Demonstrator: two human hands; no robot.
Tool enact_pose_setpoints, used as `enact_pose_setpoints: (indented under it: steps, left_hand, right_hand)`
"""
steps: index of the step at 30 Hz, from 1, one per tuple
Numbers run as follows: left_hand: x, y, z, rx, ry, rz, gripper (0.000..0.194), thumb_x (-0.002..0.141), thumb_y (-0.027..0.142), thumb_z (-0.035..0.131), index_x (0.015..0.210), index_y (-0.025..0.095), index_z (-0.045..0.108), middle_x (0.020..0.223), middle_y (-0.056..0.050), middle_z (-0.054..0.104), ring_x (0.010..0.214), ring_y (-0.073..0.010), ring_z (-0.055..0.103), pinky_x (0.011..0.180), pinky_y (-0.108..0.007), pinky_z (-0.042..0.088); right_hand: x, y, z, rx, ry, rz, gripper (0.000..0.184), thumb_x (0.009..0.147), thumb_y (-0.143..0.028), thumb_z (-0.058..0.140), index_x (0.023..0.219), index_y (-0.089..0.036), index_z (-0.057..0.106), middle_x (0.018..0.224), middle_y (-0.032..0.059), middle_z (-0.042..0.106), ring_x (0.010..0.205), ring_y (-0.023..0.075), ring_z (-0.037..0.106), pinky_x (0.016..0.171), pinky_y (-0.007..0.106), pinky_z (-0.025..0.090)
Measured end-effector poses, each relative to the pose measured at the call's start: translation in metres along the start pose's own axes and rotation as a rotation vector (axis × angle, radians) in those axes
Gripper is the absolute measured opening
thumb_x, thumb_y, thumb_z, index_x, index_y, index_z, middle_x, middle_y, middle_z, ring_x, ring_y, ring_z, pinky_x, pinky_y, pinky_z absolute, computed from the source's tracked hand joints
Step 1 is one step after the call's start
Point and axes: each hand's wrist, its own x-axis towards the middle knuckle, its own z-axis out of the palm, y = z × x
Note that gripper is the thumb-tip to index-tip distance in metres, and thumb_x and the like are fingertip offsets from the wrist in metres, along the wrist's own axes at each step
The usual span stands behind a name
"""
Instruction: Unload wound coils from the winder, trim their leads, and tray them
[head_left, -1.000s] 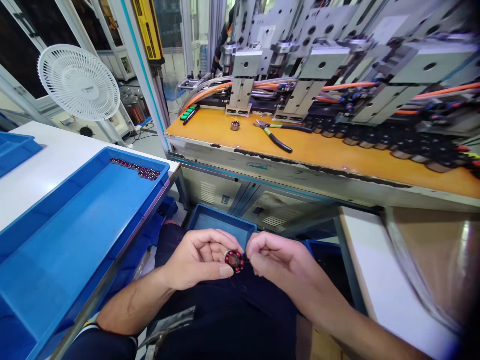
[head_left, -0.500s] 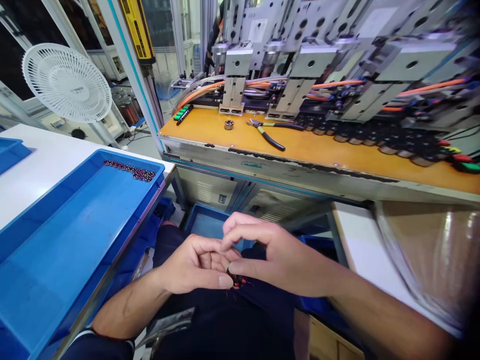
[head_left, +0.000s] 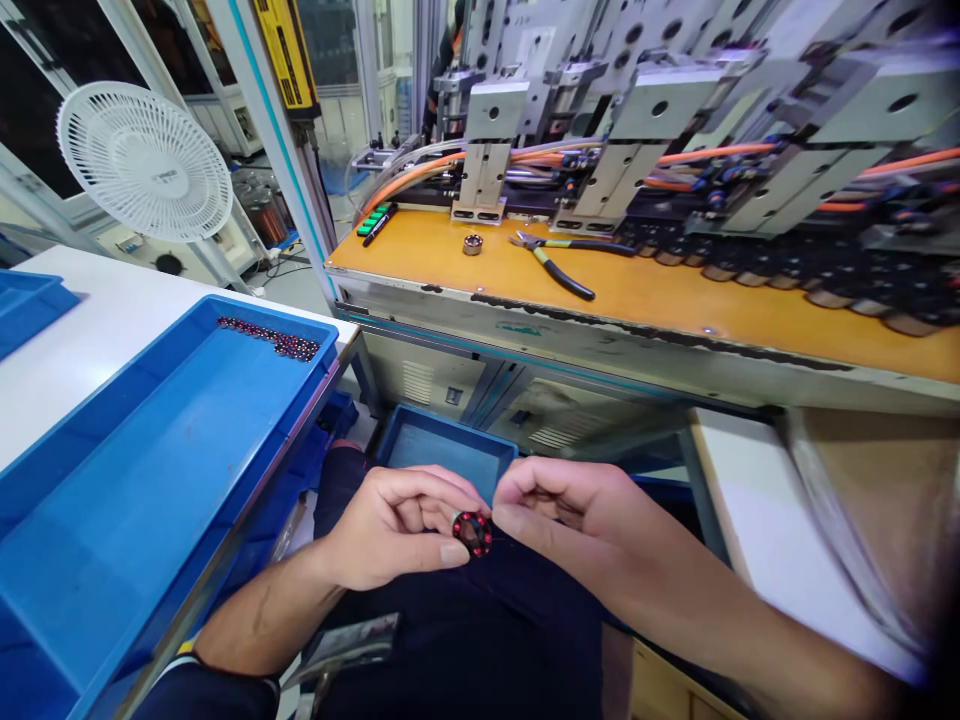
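A small round part with red windings [head_left: 472, 532] sits over my lap, pinched between the thumb and fingers of my left hand [head_left: 397, 525]. My right hand [head_left: 562, 510] is right beside it with curled fingers, its thumb and forefinger pressed together at the part's right edge, where a thin wire may run; I cannot make out what they hold. Both forearms reach in from the bottom of the view.
A large blue tray [head_left: 150, 470] on the white table at left holds a row of small dark red parts [head_left: 274, 338] at its far edge. A smaller blue bin [head_left: 442, 445] sits below. Ahead, the orange bench [head_left: 675, 290] carries pliers [head_left: 559, 262], a metal ring [head_left: 472, 243] and machine heads. A white fan [head_left: 146, 165] stands at left.
My right hand, which had lifted over the left hand and covered the part, has dropped back to the part's right side. The red-wound part shows again. The view shifted slightly.
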Motion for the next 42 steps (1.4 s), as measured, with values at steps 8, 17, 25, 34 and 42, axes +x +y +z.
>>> enact_pose_setpoints:
  steps: [8,17,25,34,42]
  left_hand:
    - [0.002,-0.004,0.001,-0.085,-0.048,-0.044,0.036,0.067,0.011,0.081,0.102,0.017,0.075,0.1,-0.007,0.069,0.073,-0.011,0.069,0.069,-0.021,0.056]
    - [0.007,-0.006,0.002,-0.106,-0.08,0.022,0.038,0.064,0.013,0.084,0.1,0.019,0.076,0.102,-0.008,0.065,0.073,-0.0133,0.07,0.068,-0.023,0.058]
    - [0.006,-0.007,0.006,-0.085,-0.121,0.079,0.04,0.064,0.008,0.083,0.102,0.02,0.076,0.101,-0.005,0.059,0.074,-0.0088,0.066,0.071,-0.021,0.056]
    - [0.007,-0.009,0.008,-0.303,-0.19,0.005,0.034,0.064,0.013,0.085,0.096,0.014,0.073,0.096,-0.004,0.06,0.072,-0.0133,0.073,0.066,-0.019,0.057]
    - [0.006,-0.013,0.011,-0.475,-0.246,-0.089,0.033,0.065,0.014,0.085,0.096,0.014,0.074,0.093,-0.003,0.064,0.071,-0.0135,0.074,0.066,-0.019,0.06]
  right_hand:
    - [-0.002,0.002,-0.001,-0.144,-0.068,-0.066,0.026,0.09,-0.034,0.055,0.069,-0.021,0.063,0.065,-0.0021,0.062,0.061,0.0122,0.053,0.054,0.023,0.037]
    - [-0.011,0.011,-0.001,-0.096,-0.072,-0.067,0.027,0.093,-0.038,0.053,0.074,-0.022,0.062,0.069,-0.0012,0.06,0.064,0.0138,0.053,0.057,0.025,0.037]
    - [-0.022,0.013,0.002,-0.146,-0.094,-0.057,0.029,0.097,-0.04,0.048,0.075,-0.023,0.058,0.071,-0.0033,0.059,0.067,0.0118,0.054,0.06,0.024,0.039]
    - [-0.025,0.019,-0.014,-0.423,0.13,-0.548,0.023,0.083,-0.023,0.071,0.105,-0.028,0.068,0.094,0.005,0.071,0.082,0.0201,0.065,0.072,0.03,0.052]
    - [-0.012,0.013,-0.001,-0.426,0.065,-0.878,0.021,0.09,-0.011,0.062,0.109,-0.017,0.065,0.089,0.0057,0.069,0.079,0.0138,0.061,0.07,0.028,0.054]
